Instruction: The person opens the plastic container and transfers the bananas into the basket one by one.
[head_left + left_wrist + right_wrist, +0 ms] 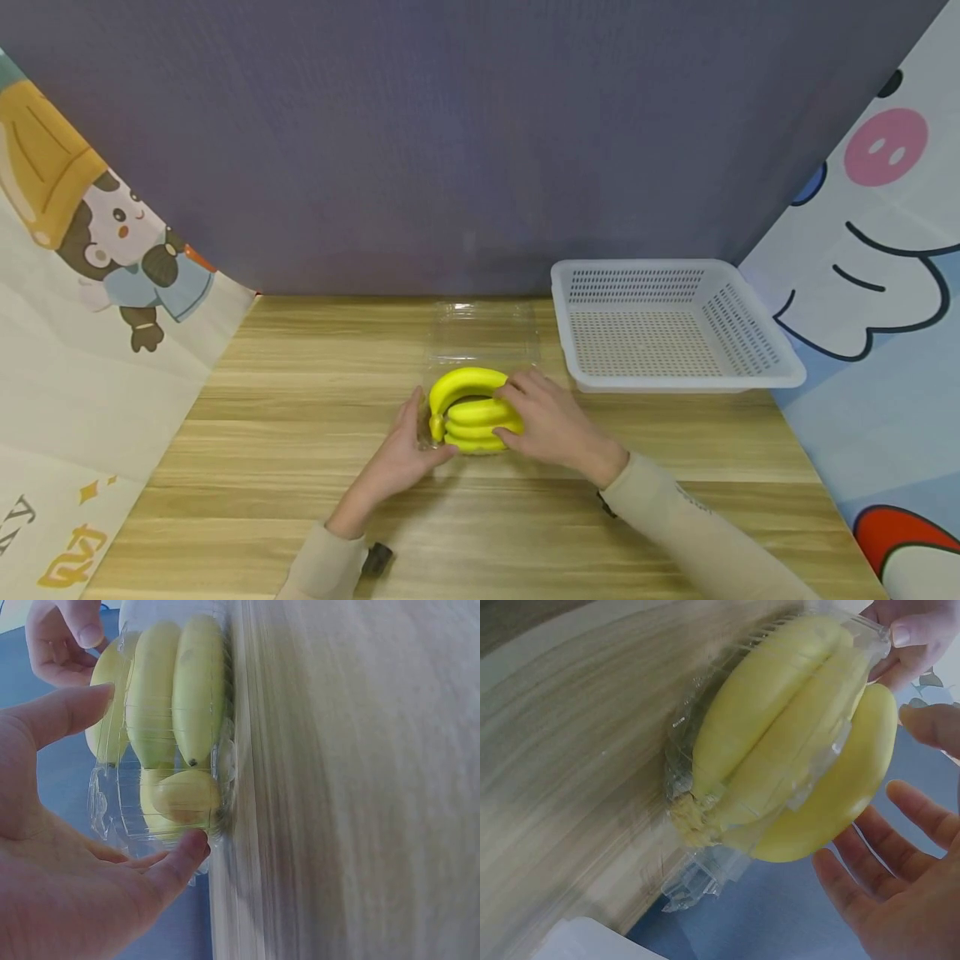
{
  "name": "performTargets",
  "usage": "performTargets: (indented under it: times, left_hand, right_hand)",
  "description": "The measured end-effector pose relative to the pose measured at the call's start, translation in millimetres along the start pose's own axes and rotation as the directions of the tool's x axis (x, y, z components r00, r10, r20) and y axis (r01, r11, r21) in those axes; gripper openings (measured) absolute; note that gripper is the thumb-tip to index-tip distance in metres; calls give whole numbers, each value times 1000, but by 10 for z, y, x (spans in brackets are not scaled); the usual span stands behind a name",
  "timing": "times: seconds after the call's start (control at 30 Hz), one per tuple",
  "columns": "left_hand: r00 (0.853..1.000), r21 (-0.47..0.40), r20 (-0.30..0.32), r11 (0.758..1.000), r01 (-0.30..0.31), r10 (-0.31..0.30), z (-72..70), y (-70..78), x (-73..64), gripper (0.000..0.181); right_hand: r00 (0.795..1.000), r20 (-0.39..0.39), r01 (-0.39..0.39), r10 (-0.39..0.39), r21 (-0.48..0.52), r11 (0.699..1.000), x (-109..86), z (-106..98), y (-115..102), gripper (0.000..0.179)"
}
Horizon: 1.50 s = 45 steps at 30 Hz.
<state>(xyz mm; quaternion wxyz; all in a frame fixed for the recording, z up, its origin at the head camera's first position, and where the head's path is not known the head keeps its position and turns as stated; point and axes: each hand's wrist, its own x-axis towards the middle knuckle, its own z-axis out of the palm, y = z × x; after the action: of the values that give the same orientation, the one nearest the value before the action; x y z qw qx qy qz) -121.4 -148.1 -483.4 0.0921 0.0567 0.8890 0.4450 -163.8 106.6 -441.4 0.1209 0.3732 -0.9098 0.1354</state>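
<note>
Several yellow bananas (480, 414) sit in a clear plastic clamshell box (131, 836), its transparent lid (486, 332) folded back on the table behind. One banana curves along the far side in the head view; the others lie side by side in front. My left hand (405, 450) holds the box's left end, thumb at the upper edge and fingertips on the end wall, as the left wrist view shows. My right hand (551, 417) is over the bananas' right end. In the right wrist view its fingers (896, 851) are spread, fingertips right at the topmost banana.
A white perforated plastic basket (645, 342) stands at the back right of the wooden table (300, 400). A dark grey panel (465, 167) rises behind the table, and cartoon-printed sheets (90, 333) flank it on both sides.
</note>
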Motion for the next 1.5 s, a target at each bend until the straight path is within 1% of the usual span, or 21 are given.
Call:
performTargets:
  times: [0.23,0.37,0.47,0.7,0.9,1.27,1.5]
  left_hand:
    - [1000,-6,2,1000,-7,7,4,-5,4,114]
    - [1000,-7,0,1000,-9,9,8,-15,9,113]
    - [1000,-8,-2,1000,-10,10,10,-16,10,113]
    - [1000,-14,3,1000,-16,16,18,-11,16,113]
    - [1000,-17,0,1000,-6,6,8,-7,13,113]
    - [1000,-25,4,1000,1,-1,4,-14,6,112]
    - [1000,-23,4,1000,3,-3,4,-11,5,112]
  right_hand:
    - [999,44,-17,16,10,1000,-13,30,-7,46]
    - [998,58,-22,22,-4,1000,-11,48,-12,49]
    - [998,65,-17,18,-19,1000,-9,67,-7,51]
    - [997,74,-3,4,-18,1000,-1,94,17,53]
    - [996,84,9,-8,-14,1000,25,117,34,53]
    - [991,130,10,-9,-9,1000,40,142,37,57]
    - [989,145,26,-22,-27,999,47,158,48,60]
